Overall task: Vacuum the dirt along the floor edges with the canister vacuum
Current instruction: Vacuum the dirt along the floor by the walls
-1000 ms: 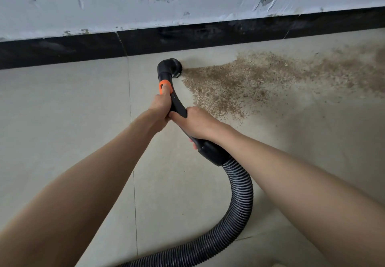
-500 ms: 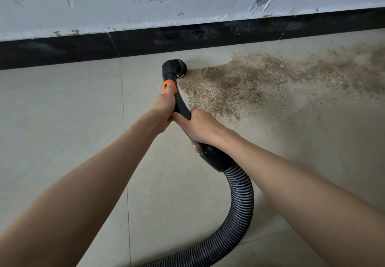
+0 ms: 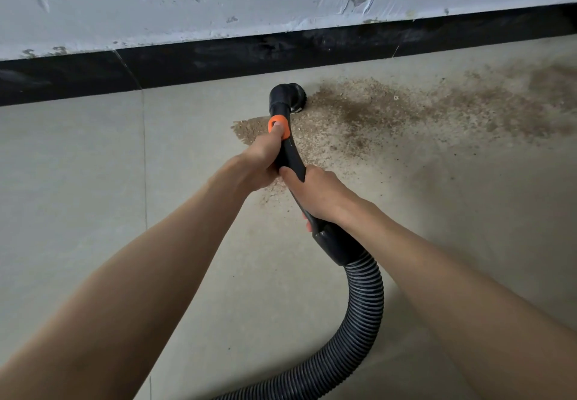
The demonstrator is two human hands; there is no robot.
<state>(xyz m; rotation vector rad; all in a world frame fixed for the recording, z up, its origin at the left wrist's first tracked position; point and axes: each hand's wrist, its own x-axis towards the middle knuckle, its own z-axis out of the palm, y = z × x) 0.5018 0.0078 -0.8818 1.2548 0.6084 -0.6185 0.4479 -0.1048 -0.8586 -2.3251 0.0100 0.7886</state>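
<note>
Left hand and right hand both wrapped tight round the black vacuum handle (orange collar), nozzle down in dirt near the baseboard.

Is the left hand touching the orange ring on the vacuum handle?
Touching. The head view shows the left hand gripping the handle, its thumb lying on the orange ring.
</note>
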